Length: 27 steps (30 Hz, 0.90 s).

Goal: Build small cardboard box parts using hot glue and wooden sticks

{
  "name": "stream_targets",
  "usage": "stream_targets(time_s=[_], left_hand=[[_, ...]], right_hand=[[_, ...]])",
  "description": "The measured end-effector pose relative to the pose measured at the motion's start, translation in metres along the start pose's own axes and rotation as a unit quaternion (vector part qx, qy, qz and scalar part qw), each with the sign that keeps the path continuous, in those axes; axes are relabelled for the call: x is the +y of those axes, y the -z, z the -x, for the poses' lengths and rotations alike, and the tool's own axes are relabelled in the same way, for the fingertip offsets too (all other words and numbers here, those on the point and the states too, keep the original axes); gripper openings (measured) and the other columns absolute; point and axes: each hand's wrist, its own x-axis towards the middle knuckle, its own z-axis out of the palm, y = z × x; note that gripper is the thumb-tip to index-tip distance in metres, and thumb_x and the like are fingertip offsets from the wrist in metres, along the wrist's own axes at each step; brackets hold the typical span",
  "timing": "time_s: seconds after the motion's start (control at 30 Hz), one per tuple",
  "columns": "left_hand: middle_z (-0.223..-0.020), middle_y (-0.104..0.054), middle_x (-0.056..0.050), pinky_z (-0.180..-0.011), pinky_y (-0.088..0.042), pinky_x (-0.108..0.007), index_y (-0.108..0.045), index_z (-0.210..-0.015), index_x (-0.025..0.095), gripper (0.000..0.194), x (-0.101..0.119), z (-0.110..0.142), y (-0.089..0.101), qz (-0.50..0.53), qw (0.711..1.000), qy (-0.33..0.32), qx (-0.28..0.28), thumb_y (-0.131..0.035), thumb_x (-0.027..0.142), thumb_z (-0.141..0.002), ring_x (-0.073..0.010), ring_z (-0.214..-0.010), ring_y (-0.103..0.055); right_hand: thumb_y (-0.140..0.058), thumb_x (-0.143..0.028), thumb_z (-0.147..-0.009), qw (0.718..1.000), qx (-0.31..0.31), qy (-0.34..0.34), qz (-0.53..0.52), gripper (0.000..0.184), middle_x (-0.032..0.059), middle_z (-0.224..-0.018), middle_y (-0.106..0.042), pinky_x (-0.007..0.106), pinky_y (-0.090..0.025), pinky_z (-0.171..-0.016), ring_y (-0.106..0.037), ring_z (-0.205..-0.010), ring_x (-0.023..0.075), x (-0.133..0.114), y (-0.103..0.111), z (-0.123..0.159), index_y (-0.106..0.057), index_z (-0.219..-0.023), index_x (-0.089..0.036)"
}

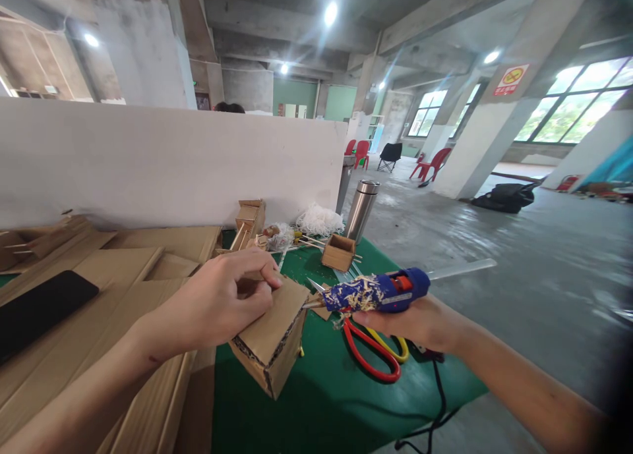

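Note:
A blue hot glue gun (378, 292), spattered with dried glue and with a clear glue stick out of its back, is gripped in my right hand (420, 322). Its nozzle meets the right top edge of a cardboard box (277, 315). My left hand (237, 296) rests on that box with curled fingers, steadying it; some fingertips are hidden behind it. Scissors (373, 352) with one red and one yellow handle lie under the glue gun. Behind the box stands a small open cardboard box (339, 251).
Flat cardboard sheets (123, 296) and a black phone (44, 312) lie on the left. At the back of the green tabletop (326, 408) are a steel flask (362, 210), white shredded strands (320, 219) and a white partition (173, 164). A black cable (438, 401) hangs at the right edge.

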Motion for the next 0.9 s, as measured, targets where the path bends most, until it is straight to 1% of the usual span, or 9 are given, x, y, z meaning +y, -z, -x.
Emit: stream_targets(time_s=[0.1, 0.17, 0.23, 0.3, 0.43, 0.57, 0.77, 0.83, 0.9], left_hand=[[-0.104, -0.070, 0.000, -0.080, -0.052, -0.032, -0.061, -0.083, 0.024, 0.016, -0.001, 0.000, 0.000, -0.004, 1.000, -0.005, 0.001, -0.049, 0.012, -0.081, -0.0230, -0.107, -0.066], [-0.103, -0.070, 0.001, -0.080, -0.051, -0.032, -0.060, -0.083, 0.024, 0.017, -0.001, 0.000, 0.000, -0.007, 1.000, -0.009, 0.001, -0.049, 0.012, -0.081, -0.0226, -0.106, -0.066], [-0.103, -0.070, 0.000, -0.079, -0.052, -0.031, -0.060, -0.083, 0.024, 0.015, -0.001, 0.000, -0.001, -0.008, 1.000, -0.009, 0.000, -0.049, 0.013, -0.082, -0.0228, -0.107, -0.065], [-0.103, -0.070, 0.000, -0.079, -0.052, -0.031, -0.060, -0.083, 0.024, 0.015, -0.001, 0.000, -0.001, -0.006, 1.000, -0.008, 0.000, -0.050, 0.013, -0.082, -0.0233, -0.108, -0.065], [-0.104, -0.070, -0.001, -0.078, -0.053, -0.031, -0.060, -0.082, 0.024, 0.015, -0.001, 0.000, -0.001, 0.001, 1.000, -0.006, 0.001, -0.049, 0.013, -0.082, -0.0235, -0.108, -0.066], [-0.104, -0.071, -0.002, -0.077, -0.053, -0.031, -0.060, -0.081, 0.023, 0.014, -0.001, 0.001, -0.001, -0.003, 1.000, -0.007, 0.003, -0.049, 0.014, -0.081, -0.0233, -0.104, -0.067], [-0.101, -0.071, -0.003, -0.078, -0.054, -0.031, -0.061, -0.081, 0.022, 0.014, 0.000, 0.000, 0.000, -0.007, 1.000, -0.008, 0.005, -0.050, 0.014, -0.080, -0.0218, -0.097, -0.068], [-0.101, -0.071, -0.003, -0.079, -0.054, -0.031, -0.061, -0.081, 0.022, 0.014, 0.001, 0.000, 0.000, -0.009, 1.000, -0.005, 0.003, -0.050, 0.013, -0.080, -0.0219, -0.097, -0.068], [-0.103, -0.071, -0.003, -0.079, -0.054, -0.031, -0.061, -0.082, 0.022, 0.014, 0.002, 0.000, 0.000, -0.010, 1.000, -0.004, -0.001, -0.050, 0.013, -0.080, -0.0222, -0.100, -0.067]], right_hand=[[-0.073, -0.036, -0.079, 0.998, -0.041, -0.035, -0.015, 0.013, -0.0023, -0.065, -0.065, 0.023, -0.046, -0.049, -0.052, -0.054, 0.0113, -0.002, 0.002, -0.002, -0.078, -0.083, -0.025], [-0.073, -0.037, -0.080, 0.998, -0.053, -0.038, -0.024, 0.016, -0.0044, -0.053, -0.057, 0.022, -0.041, -0.045, -0.046, -0.047, 0.0094, -0.002, 0.005, -0.004, -0.074, -0.072, -0.023], [-0.072, -0.038, -0.082, 0.996, -0.076, -0.035, -0.038, 0.030, -0.0056, -0.045, -0.051, 0.021, -0.037, -0.043, -0.043, -0.043, 0.0078, 0.000, 0.008, -0.006, -0.065, -0.058, -0.021], [-0.073, -0.039, -0.081, 0.991, -0.093, -0.054, -0.077, 0.038, -0.0051, -0.044, -0.051, 0.019, -0.035, -0.042, -0.044, -0.042, 0.0064, 0.003, 0.010, -0.009, -0.058, -0.053, -0.019], [-0.080, -0.042, -0.073, 0.972, -0.114, -0.114, -0.172, 0.038, -0.0057, -0.045, -0.049, 0.016, -0.034, -0.038, -0.045, -0.040, 0.0054, 0.009, 0.011, -0.017, -0.058, -0.057, -0.016], [-0.080, -0.044, -0.070, 0.958, -0.137, -0.133, -0.215, 0.038, -0.0065, -0.045, -0.047, 0.015, -0.032, -0.034, -0.041, -0.037, 0.0044, 0.015, 0.008, -0.025, -0.058, -0.060, -0.015], [-0.080, -0.042, -0.069, 0.950, -0.125, -0.156, -0.241, 0.035, -0.0073, -0.042, -0.045, 0.016, -0.034, -0.033, -0.037, -0.035, 0.0041, 0.013, 0.006, -0.023, -0.060, -0.058, -0.015], [-0.078, -0.039, -0.073, 0.953, -0.100, -0.158, -0.240, 0.032, -0.0075, -0.043, -0.045, 0.015, -0.035, -0.034, -0.037, -0.037, 0.0038, 0.010, 0.006, -0.020, -0.061, -0.059, -0.016], [-0.077, -0.037, -0.076, 0.958, -0.055, -0.160, -0.229, 0.030, -0.0070, -0.047, -0.046, 0.014, -0.034, -0.036, -0.038, -0.039, 0.0035, 0.008, 0.006, -0.017, -0.061, -0.061, -0.016]])
